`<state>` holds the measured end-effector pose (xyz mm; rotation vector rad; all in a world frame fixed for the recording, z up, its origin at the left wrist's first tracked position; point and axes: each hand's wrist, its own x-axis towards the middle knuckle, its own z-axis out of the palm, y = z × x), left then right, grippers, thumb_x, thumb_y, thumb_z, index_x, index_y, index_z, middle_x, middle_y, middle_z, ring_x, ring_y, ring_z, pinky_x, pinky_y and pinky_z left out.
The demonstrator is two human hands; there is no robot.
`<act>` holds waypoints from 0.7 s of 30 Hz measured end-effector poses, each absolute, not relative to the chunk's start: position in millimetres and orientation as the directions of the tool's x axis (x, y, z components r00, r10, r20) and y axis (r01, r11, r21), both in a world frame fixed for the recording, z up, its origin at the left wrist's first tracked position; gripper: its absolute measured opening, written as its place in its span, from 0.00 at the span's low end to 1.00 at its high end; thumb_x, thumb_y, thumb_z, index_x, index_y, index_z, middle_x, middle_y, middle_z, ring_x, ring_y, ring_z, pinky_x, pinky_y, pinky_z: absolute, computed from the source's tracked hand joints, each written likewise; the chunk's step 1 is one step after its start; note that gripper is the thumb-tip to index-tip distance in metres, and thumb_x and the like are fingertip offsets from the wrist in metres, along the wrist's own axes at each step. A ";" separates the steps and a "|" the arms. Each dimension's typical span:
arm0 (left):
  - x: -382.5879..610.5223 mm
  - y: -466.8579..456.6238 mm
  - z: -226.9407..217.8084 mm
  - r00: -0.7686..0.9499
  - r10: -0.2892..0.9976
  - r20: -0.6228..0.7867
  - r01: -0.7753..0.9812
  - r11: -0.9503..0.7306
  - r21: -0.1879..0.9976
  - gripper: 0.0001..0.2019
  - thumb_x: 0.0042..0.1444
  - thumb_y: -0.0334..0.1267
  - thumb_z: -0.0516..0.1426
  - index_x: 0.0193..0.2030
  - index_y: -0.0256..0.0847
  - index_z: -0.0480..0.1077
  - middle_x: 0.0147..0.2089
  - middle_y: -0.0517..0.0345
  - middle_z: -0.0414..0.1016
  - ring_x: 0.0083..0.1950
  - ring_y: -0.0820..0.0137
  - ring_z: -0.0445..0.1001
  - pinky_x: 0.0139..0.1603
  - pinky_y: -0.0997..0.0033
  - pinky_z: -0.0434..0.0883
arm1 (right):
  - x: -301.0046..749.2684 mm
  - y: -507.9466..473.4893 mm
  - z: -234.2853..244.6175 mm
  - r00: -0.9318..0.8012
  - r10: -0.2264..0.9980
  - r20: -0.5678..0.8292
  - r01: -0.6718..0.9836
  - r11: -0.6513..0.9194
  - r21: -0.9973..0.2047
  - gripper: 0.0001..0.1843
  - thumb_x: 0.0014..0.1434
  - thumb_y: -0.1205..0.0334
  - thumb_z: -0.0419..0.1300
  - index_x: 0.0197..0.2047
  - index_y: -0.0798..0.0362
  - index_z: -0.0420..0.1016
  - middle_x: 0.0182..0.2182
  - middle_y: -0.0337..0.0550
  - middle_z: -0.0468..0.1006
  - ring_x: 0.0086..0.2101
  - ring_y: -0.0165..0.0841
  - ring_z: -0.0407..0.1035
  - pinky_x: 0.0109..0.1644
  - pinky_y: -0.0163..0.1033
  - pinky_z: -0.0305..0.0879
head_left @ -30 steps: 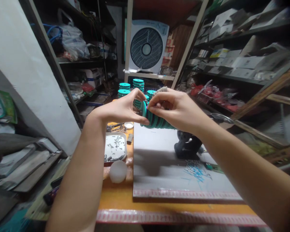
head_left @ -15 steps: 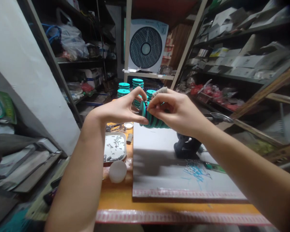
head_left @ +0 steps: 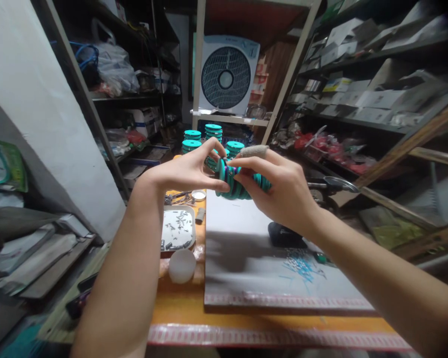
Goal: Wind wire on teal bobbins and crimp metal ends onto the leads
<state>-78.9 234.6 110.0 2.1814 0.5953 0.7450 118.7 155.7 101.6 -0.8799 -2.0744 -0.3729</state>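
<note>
A row of teal discs [head_left: 239,193] lies on its side, raised above a grey board, with dark purple bands between the discs. At its left end, the curved thumb and fingers of my left hand [head_left: 190,171] grip the end disc. My right hand [head_left: 281,181] is against the top of the row, thumb and fingertips brought together close to the left fingertips; whatever is between them is too small to make out. A tan fabric sleeve [head_left: 254,151] covers one right finger. Behind the hands stand several stacks of teal discs [head_left: 191,144].
The grey board [head_left: 239,283] carries a black base [head_left: 285,234] and a pile of thin blue and white pieces [head_left: 302,266]. Left of it are a white tray [head_left: 193,214] with small metal parts and a round white container [head_left: 182,266]. A box fan [head_left: 226,74] stands behind, between loaded shelves.
My right hand has shifted slightly right and down, its fingers straighter, showing more of the discs. My left hand keeps its grip on the end disc.
</note>
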 end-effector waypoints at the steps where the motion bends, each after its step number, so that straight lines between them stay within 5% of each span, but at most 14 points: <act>1: -79.0 234.6 110.1 0.730 0.611 0.306 0.191 -0.612 0.767 0.26 0.41 0.38 0.68 0.45 0.48 0.61 0.49 0.57 0.65 0.37 0.67 0.74 0.36 0.63 0.74 | 120.3 155.7 98.6 -0.415 0.436 0.799 0.697 0.716 -0.028 0.12 0.62 0.71 0.57 0.47 0.51 0.76 0.44 0.48 0.76 0.43 0.38 0.71 0.47 0.44 0.69; 14: -77.4 235.3 109.7 0.734 0.622 0.270 0.243 -0.613 0.751 0.26 0.45 0.45 0.66 0.47 0.47 0.57 0.49 0.56 0.63 0.39 0.66 0.75 0.35 0.63 0.75 | 128.1 161.6 83.9 -0.571 0.213 0.793 0.658 0.697 0.286 0.17 0.62 0.74 0.57 0.53 0.54 0.75 0.42 0.53 0.76 0.45 0.42 0.69 0.48 0.48 0.72; 21: -78.0 233.9 109.6 0.727 0.624 0.286 0.267 -0.640 0.720 0.26 0.46 0.45 0.66 0.48 0.48 0.58 0.54 0.54 0.62 0.40 0.66 0.76 0.36 0.64 0.76 | 131.2 159.1 81.2 -0.701 0.291 0.650 0.660 0.609 0.440 0.21 0.63 0.75 0.53 0.59 0.63 0.68 0.49 0.58 0.73 0.51 0.47 0.64 0.57 0.52 0.68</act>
